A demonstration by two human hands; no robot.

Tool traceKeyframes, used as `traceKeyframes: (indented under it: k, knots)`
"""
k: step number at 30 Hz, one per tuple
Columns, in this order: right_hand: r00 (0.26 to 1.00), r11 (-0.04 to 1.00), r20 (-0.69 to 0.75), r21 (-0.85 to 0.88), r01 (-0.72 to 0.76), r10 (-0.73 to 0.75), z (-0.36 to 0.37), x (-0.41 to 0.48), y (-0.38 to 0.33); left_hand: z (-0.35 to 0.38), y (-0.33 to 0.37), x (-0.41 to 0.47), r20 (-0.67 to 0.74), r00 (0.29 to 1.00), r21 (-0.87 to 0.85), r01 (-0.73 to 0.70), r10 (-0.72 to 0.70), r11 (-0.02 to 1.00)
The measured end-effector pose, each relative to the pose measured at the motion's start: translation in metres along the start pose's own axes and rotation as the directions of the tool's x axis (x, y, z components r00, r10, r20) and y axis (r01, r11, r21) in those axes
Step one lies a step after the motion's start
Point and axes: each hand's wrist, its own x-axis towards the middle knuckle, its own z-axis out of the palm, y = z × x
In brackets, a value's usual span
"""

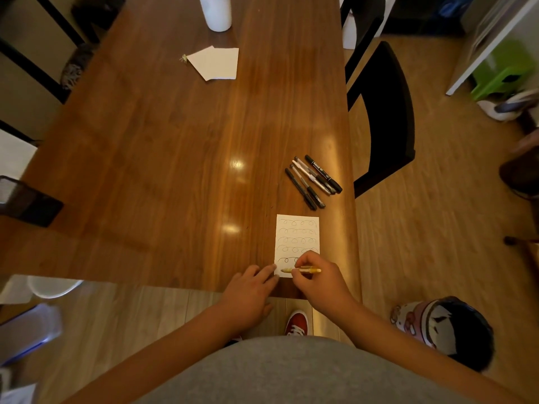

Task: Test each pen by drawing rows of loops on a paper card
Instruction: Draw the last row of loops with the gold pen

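A white paper card (297, 234) lies near the table's front right edge, with several rows of drawn loops on it. My right hand (320, 282) grips a yellow pen (302, 270) that lies almost level over the card's bottom part, its tip pointing left. My left hand (249, 293) rests on the table with straight fingers touching the card's lower left corner. Several dark pens (313, 180) lie in a bunch beyond the card, near the right edge.
The wooden table (163, 158) carries spare white cards (215, 63) and a white cup (217, 11) at the far end. A black chair (385, 112) stands at the right side. A black mesh holder (26, 201) sits at the left edge.
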Motion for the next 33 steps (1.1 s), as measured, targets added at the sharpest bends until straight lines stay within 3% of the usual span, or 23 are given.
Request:
traceKeyframes:
  k: [9,33]
  knots:
    - [0.999,0.995,0.041,-0.094,0.023,-0.02,0.004,0.005,0.002,-0.002,-0.003,0.001,0.005,1.0,0.009,-0.031,0.031,0.999]
    - [1.0,0.991,-0.002,-0.133,-0.026,0.026,-0.007,-0.002,0.014,-0.006,0.009,0.011,0.046,0.997,0.074,-0.065,0.061,0.995]
